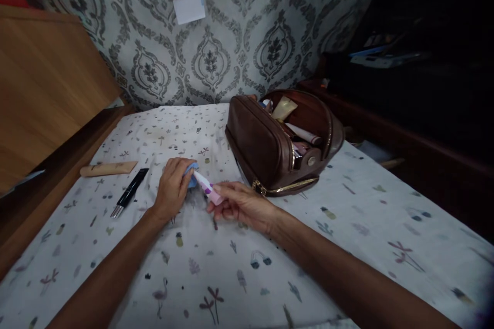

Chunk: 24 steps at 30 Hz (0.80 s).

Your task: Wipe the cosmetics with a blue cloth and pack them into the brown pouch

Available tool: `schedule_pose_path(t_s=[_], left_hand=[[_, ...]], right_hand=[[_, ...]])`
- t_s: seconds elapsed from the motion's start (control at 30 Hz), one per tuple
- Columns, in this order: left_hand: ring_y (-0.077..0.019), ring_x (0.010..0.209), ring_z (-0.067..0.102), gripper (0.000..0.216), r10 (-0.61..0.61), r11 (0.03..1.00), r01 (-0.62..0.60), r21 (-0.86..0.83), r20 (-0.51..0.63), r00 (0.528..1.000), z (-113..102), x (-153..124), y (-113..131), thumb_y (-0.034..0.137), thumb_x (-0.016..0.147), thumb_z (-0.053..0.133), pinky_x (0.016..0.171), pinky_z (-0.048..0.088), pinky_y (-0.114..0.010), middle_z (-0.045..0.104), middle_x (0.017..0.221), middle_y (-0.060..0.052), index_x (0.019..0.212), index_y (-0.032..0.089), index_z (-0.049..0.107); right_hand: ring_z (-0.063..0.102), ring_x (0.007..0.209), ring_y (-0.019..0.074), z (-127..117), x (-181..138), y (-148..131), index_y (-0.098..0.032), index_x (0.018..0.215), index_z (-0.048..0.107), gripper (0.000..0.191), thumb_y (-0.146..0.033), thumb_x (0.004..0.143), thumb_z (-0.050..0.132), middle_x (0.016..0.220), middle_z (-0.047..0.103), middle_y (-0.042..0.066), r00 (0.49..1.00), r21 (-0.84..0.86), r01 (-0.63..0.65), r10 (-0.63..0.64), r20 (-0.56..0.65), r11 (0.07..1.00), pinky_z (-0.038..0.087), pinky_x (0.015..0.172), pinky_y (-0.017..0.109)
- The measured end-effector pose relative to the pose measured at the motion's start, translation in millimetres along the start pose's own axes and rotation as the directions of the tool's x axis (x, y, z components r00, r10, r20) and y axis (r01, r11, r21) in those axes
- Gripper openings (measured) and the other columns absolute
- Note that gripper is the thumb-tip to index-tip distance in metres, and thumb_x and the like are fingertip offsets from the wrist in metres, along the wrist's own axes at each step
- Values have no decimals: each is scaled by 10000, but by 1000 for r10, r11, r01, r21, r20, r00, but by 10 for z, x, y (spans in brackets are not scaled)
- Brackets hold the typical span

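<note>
pale slim tube, perhaps plastic, blue-capped

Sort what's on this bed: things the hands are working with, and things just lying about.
In hand:
left hand gripping the blue cap
right hand holding the white-and-pink tube

Lying about, untouched:
black tube
beige tube
open brown pouch, filled with items

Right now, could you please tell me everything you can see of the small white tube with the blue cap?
The small white tube is slim and plastic-looking, with pink-purple print toward one end. Its blue cap sits under the fingers of the left hand; the right hand pinches the other end. It lies slanted over the printed white bed sheet, just in front of the open brown leather pouch.
</note>
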<state>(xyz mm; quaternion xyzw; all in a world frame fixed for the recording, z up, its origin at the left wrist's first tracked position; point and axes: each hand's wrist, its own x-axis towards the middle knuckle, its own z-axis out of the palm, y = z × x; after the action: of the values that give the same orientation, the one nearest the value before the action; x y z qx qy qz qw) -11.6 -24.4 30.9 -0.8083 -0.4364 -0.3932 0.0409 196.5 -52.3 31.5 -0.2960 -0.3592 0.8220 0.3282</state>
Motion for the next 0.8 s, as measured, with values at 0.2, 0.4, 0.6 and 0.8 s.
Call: schedule_pose_path(t_s=[0.2, 0.4, 0.6, 0.8], left_hand=[[-222, 1258, 507, 321, 17, 997, -18, -78, -16, 1000, 78, -75, 233, 251, 1026, 414, 1078, 441, -405, 541, 1308, -124, 1280, 207, 604], [-180, 1158, 608, 332, -4, 920, 42, -389, 98, 995, 109, -95, 357, 206, 1025, 400, 1018, 497, -353, 644, 1222, -88, 1290, 227, 599], [-207, 1089, 628, 272, 18, 919, 11, -393, 70, 997, 64, -72, 330, 221, 1003, 446, 961, 521, -387, 677, 1126, -93, 1169, 218, 662], [-229, 1268, 536, 307, -149, 920, 144, -365, 14, 989, 82, -73, 301, 293, 972, 528, 1082, 441, -435, 590, 1309, -122, 1264, 216, 584]], right_hand=[[695, 748, 111, 3, 0, 29, -117, 866, 706, 370, -354, 660, 901, 807, 740, 47, 998, 118, -10, 2, 65, 993, 528, 678, 184], [663, 791, 99, 3, 9, 9, -130, 899, 706, 392, -329, 635, 918, 879, 725, 30, 993, 104, 118, -120, 21, 988, 519, 708, 184], [712, 771, 148, 13, 23, 30, -170, 976, 631, 402, -423, 745, 842, 855, 706, 15, 988, 181, 135, -145, 44, 974, 577, 750, 291], [560, 555, 76, 52, -11, 12, -163, 837, 636, 435, -494, 666, 861, 658, 605, -37, 993, 112, 120, -119, -12, 986, 413, 464, 161]])
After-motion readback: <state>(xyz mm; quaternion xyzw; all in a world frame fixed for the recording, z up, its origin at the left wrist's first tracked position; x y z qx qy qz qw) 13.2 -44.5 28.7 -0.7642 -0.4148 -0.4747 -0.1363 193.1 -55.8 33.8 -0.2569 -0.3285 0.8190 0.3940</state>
